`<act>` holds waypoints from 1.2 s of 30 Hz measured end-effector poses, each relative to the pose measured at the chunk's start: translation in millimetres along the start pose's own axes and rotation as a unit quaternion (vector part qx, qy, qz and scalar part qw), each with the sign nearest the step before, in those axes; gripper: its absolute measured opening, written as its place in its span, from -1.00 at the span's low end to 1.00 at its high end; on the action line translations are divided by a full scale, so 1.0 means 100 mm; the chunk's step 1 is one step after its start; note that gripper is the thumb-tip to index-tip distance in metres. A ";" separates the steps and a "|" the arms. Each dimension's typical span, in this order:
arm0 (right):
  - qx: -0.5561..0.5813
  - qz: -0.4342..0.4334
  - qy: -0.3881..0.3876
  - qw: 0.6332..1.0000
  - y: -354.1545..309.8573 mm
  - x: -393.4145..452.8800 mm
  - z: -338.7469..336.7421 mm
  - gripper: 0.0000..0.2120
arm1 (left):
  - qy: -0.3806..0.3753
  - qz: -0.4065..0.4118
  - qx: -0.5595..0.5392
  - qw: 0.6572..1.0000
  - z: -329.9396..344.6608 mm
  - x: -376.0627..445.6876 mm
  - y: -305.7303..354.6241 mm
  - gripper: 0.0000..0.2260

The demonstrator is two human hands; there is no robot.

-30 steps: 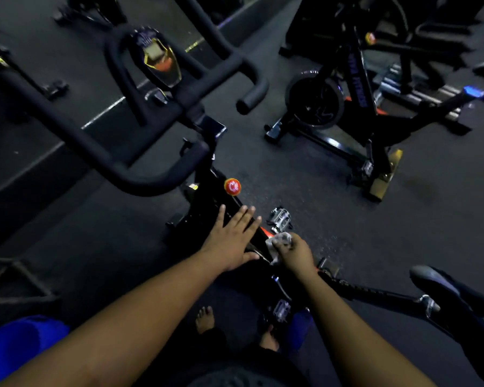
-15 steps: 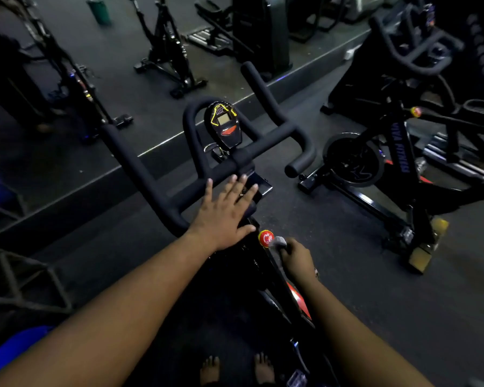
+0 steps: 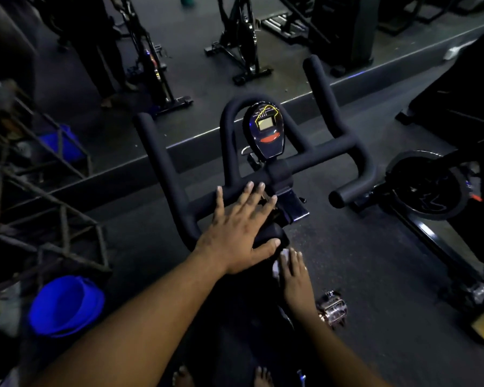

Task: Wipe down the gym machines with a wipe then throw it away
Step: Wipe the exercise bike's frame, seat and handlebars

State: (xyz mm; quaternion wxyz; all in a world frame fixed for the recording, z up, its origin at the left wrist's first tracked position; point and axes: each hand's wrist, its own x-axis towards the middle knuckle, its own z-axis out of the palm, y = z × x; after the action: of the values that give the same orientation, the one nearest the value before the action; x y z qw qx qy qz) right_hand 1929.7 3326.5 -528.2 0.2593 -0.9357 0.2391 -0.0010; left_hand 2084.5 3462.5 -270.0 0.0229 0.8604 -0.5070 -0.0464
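A black spin bike stands in front of me, with its foam handlebar (image 3: 313, 160) and small console (image 3: 266, 129) in the middle of the view. My left hand (image 3: 239, 229) lies flat with fingers spread on the frame just below the handlebar. My right hand (image 3: 295, 275) is lower, on the right side of the frame, pressing a white wipe (image 3: 279, 265) against it. Only a small part of the wipe shows under the fingers. A metal pedal (image 3: 333, 308) sits just right of my right wrist.
Another spin bike (image 3: 430, 191) stands close on the right. A blue bucket (image 3: 65, 305) sits on the floor at the lower left, beside a metal lattice frame (image 3: 53, 219). More bikes (image 3: 241, 43) and a standing person's legs (image 3: 101, 51) are beyond a raised floor edge.
Both hands have moved up the bike frame, from near the pedals toward the handlebar. The view has tilted up, and the right hand's fingers now lie flatter over the wipe.
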 end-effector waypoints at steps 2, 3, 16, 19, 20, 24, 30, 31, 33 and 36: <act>-0.032 -0.003 0.019 0.999 0.05 -0.13 0.01 -0.37 | -0.009 -0.009 0.009 1.000 -0.01 -0.01 0.02 -0.21; -0.041 0.001 0.022 0.999 0.09 -0.11 0.00 -0.39 | -0.014 -0.016 0.013 1.000 0.00 -0.01 0.03 -0.20; -0.127 -0.132 0.018 0.983 0.15 -0.10 0.09 -0.46 | -0.030 -0.037 0.032 0.998 -0.05 0.01 0.06 -0.15; -0.126 -0.090 0.010 0.988 0.15 -0.02 0.01 -0.35 | -0.034 -0.036 0.034 0.998 -0.04 0.02 0.06 -0.15; -0.108 -0.065 0.006 0.992 0.15 0.08 -0.01 -0.39 | -0.034 -0.036 0.036 0.998 -0.05 0.02 0.06 -0.15; -0.004 0.023 -0.002 1.000 0.07 0.36 -0.20 -0.64 | -0.041 -0.037 0.039 0.998 -0.07 0.01 0.07 -0.14; -0.041 -0.032 0.009 0.999 0.17 0.08 -0.06 -0.30 | -0.041 -0.039 0.034 0.998 -0.07 0.00 0.07 -0.14; -0.040 -0.045 0.010 0.998 0.22 0.01 -0.02 -0.19 | -0.041 -0.040 0.034 0.998 -0.07 0.01 0.07 -0.14; -0.030 -0.055 0.006 0.998 0.28 -0.07 0.03 -0.08 | -0.040 -0.041 0.033 0.998 -0.06 0.01 0.07 -0.14; -0.043 -0.066 -0.001 0.997 0.22 0.01 -0.04 -0.16 | -0.038 -0.039 0.035 0.998 -0.05 0.01 0.07 -0.14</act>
State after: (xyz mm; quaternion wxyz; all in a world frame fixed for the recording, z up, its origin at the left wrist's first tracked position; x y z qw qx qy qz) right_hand 1920.5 3307.7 -535.9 0.2186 -0.9597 0.1764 -0.0075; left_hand 2079.4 3458.2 -264.0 -0.0283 0.8774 -0.4748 -0.0619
